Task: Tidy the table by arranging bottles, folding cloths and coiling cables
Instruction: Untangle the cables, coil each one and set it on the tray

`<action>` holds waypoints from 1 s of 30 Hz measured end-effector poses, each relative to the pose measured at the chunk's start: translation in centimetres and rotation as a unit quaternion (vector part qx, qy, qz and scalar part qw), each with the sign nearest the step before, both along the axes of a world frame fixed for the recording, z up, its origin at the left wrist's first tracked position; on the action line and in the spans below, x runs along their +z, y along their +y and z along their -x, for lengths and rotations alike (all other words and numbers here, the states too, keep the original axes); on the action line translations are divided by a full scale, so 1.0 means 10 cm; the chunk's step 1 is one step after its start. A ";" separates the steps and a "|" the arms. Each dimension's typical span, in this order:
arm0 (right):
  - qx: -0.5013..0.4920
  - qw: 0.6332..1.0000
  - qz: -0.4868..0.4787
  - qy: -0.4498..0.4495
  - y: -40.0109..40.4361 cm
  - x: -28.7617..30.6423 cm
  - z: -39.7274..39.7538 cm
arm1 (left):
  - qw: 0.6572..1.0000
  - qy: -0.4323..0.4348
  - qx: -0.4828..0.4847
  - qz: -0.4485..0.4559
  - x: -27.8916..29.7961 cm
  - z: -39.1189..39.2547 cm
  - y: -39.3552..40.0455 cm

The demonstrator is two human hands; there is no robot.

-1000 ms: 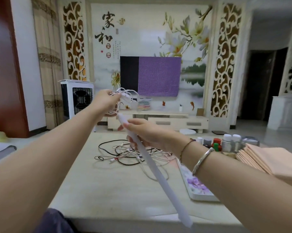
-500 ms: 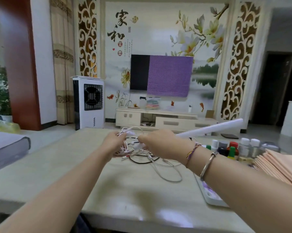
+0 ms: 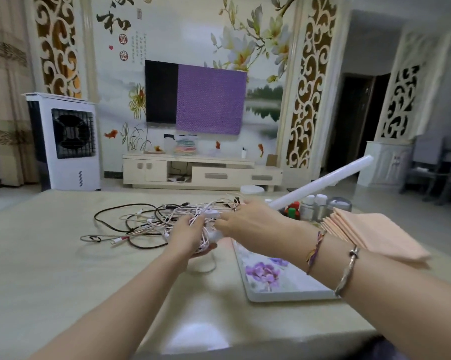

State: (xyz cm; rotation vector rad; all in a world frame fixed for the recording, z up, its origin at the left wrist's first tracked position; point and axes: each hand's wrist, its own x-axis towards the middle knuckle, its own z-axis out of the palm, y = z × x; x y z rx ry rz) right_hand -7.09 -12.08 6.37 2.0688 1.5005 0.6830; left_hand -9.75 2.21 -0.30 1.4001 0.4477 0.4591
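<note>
Since half second ago, hands dropped lower over table (image 3: 63, 281). Your left hand (image 3: 186, 236) grasps white cable bundle (image 3: 203, 229) mid-table, just above surface. Your right hand (image 3: 247, 222) fingers curl round white tube (image 3: 320, 181), tips pinching cable. Judgement: cable light, limp, tangles easily; hold at gathered loops. Tangled cables (image 3: 141, 219) far left; floral tray (image 3: 268, 279), folded peach cloths (image 3: 370, 232), bottles (image 3: 314, 205) right. Smooth beige tabletop; living room, TV wall beyond.

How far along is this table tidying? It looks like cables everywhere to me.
Partly done, it seems. The peach cloths lie folded in a stack, and the bottles stand grouped behind them. In hand: the left hand grips a bundle of white cable, while the right hand holds a white tube. Left: the tangle of dark and light cables on the table remains uncoiled.
</note>
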 end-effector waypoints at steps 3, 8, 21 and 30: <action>-0.025 1.000 -0.016 -0.007 -0.29 -0.06 -0.04 | 1.000 -0.002 -0.026 -0.005 -0.06 -0.13 -0.23; -0.053 0.996 -0.070 -0.014 -0.76 -0.16 -0.12 | 0.995 -0.005 -0.062 -0.074 -0.11 -0.29 -0.64; -0.030 0.981 -0.123 0.150 -1.17 -0.87 -0.34 | 0.834 0.067 -0.218 -0.503 -0.25 -0.55 -0.90; 0.012 0.925 -0.209 0.317 -1.19 -1.10 -0.47 | 0.708 0.122 -0.297 -0.629 -0.29 -0.74 -0.91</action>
